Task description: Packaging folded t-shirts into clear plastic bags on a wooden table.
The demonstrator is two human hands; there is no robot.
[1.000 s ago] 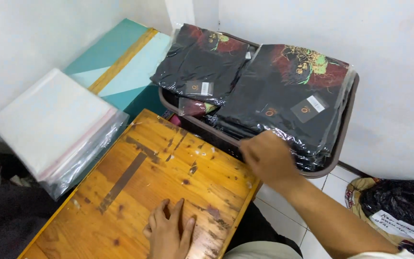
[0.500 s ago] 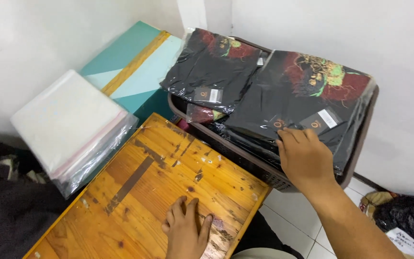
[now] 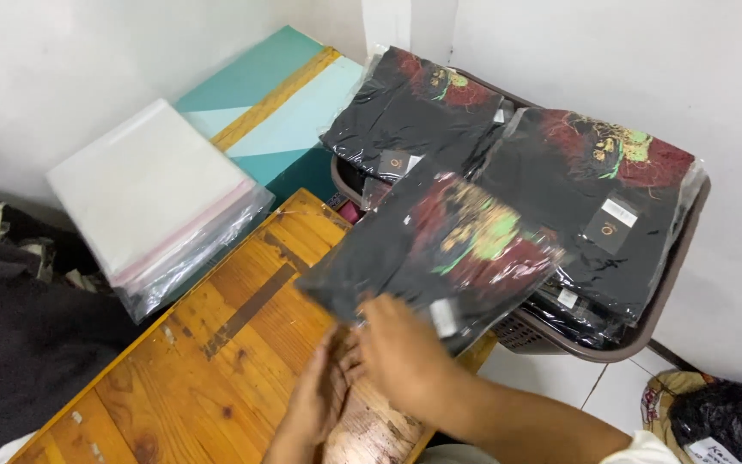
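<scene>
A folded black printed shirt in a clear plastic bag [image 3: 440, 245] hangs tilted and blurred over the far right part of the wooden table [image 3: 216, 344]. My right hand [image 3: 401, 352] grips its near edge. My left hand [image 3: 315, 399] is right beside it, fingers touching the same near edge of the bag; I cannot tell if it grips. Two stacks of similar bagged black shirts [image 3: 611, 198] fill a brown basket [image 3: 680, 258] behind the table.
A pile of clear plastic bags [image 3: 152, 193] lies left of the table. A teal and yellow board [image 3: 272, 103] leans against the white wall. Dark cloth [image 3: 19, 326] sits at the left. A black plastic bag [image 3: 727, 417] is on the tiled floor, right.
My right hand has lifted one bagged shirt off the right stack and brought it over the table. My left hand moved from flat on the table up to the bag's edge.
</scene>
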